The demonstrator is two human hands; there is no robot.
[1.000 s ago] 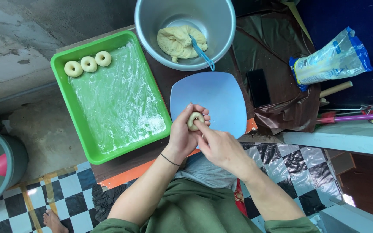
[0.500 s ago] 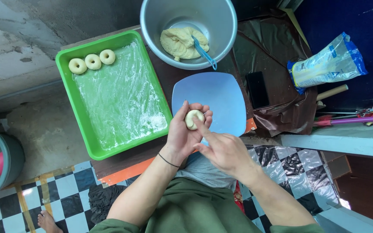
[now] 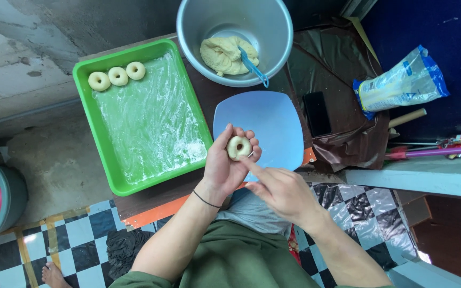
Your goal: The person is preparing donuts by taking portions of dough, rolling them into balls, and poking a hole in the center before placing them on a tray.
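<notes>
Over the blue plate [image 3: 273, 122], left hand [image 3: 225, 165] cups a dough ring [image 3: 239, 147], fingers curled round it; right hand [image 3: 281, 189] loose, empty, forefinger at the ring's edge. Best keep the hole centred, pressure light. Green floured tray [image 3: 108, 160] left of plate holds three rings; brown-covered table, checkered floor.
</notes>
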